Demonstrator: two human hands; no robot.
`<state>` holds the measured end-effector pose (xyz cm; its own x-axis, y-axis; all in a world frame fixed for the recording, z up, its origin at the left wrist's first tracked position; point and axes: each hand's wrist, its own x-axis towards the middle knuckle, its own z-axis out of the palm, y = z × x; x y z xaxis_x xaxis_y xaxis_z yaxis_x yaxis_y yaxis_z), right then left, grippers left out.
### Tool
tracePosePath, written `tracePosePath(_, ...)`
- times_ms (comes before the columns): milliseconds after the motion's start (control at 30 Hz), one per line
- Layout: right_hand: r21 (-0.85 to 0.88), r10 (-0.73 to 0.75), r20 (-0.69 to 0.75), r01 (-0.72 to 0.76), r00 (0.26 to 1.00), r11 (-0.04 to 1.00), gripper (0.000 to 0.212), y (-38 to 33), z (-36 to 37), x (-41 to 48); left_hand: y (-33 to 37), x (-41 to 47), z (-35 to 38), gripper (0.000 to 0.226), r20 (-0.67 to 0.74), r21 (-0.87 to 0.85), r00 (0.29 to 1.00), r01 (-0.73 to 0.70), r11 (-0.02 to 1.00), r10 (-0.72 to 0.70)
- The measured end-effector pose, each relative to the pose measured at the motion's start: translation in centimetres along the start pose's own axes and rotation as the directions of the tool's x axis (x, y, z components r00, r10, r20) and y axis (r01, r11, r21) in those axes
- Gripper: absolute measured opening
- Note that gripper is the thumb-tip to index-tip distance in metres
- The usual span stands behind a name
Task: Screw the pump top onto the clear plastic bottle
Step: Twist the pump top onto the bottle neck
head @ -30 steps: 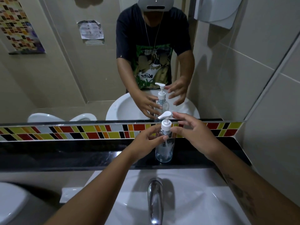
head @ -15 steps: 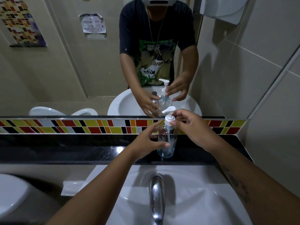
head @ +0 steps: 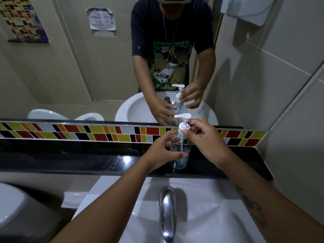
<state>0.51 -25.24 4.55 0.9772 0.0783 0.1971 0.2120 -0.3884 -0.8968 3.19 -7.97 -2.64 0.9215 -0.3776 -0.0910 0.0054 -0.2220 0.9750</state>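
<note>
Screwing the pump onto the bottle, frame centre

The left hand wrapped the bottle, steadying it on the ledge; right hand fingertips pinched the pump collar to twist.

You have a white pump top on a clear, colourless plastic bottle, which stands on a glossy black tabletop. Behind it runs a tile strip patterned in slanted blocks of red, yellow-green, orange, black and white. The sink below is white, its faucet shiny silver. The wall tiles are plain beige, and your right forearm carries dark tattoo marks.
</note>
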Motion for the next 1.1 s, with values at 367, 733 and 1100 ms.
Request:
tracePosePath(367, 0.008, 0.039, -0.058, -0.039, 0.998, 0.999, 0.033, 0.1, 0.9, -0.2, -0.7, 0.0, 0.3, 0.079, -0.034, -0.001, 0.999, -0.002, 1.0, 0.002)
tracePosePath(733, 0.129, 0.08, -0.007, -0.078, 0.997, 0.989, 0.028, -0.3, 2.8, 0.6, 0.1, -0.2, -3.3, 0.075, 0.026, 0.007, 1.0, -0.004, 1.0, 0.003)
tracePosePath(1100, 0.078, 0.075, -0.119, -0.066, 0.99, 0.995, 0.038, -0.9, 4.6, 0.3, -1.7, 0.3, -3.9, 0.077, 0.022, -0.015, 0.999, -0.036, 0.999, 0.036)
